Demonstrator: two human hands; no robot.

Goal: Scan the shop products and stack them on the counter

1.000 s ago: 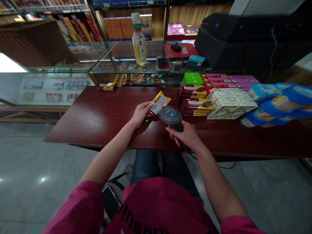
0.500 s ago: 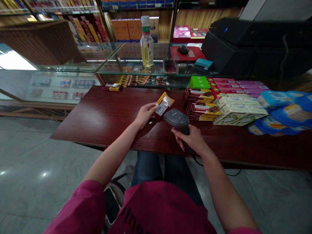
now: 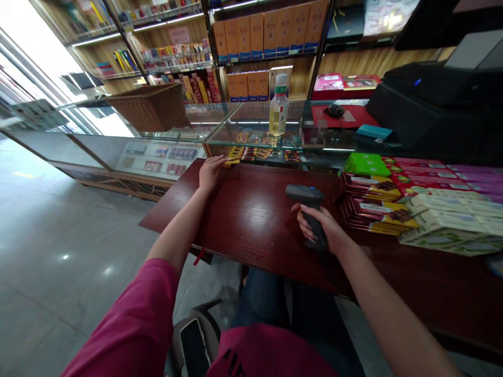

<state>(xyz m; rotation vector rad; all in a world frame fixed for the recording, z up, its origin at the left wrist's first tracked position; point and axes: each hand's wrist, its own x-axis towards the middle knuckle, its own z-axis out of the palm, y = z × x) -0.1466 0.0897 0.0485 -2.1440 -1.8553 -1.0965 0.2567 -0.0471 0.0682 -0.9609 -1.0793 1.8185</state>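
Observation:
My right hand [image 3: 324, 233] is closed round the handle of a dark barcode scanner [image 3: 306, 196], held just above the red-brown wooden table [image 3: 255, 220]. My left hand [image 3: 210, 172] reaches to the table's far left corner, fingers lying over a yellow chocolate bar [image 3: 230, 161] that rests on a small pile there. Whether the fingers still grip the bar is not clear. Stacks of brown-and-yellow chocolate bars [image 3: 373, 201] lie right of the scanner.
White-green boxes [image 3: 448, 222], pink boxes [image 3: 432, 173] and a green pack [image 3: 367, 165] crowd the table's right side. A glass counter [image 3: 236, 131] behind carries a drink bottle [image 3: 278, 107], a till [image 3: 432, 110] and a mouse. A phone [image 3: 196, 348] sits near my lap.
My left hand carried the yellow bar away from the scanner to the pile at the table's far left corner. My head turned left; the scanner stayed in my right hand.

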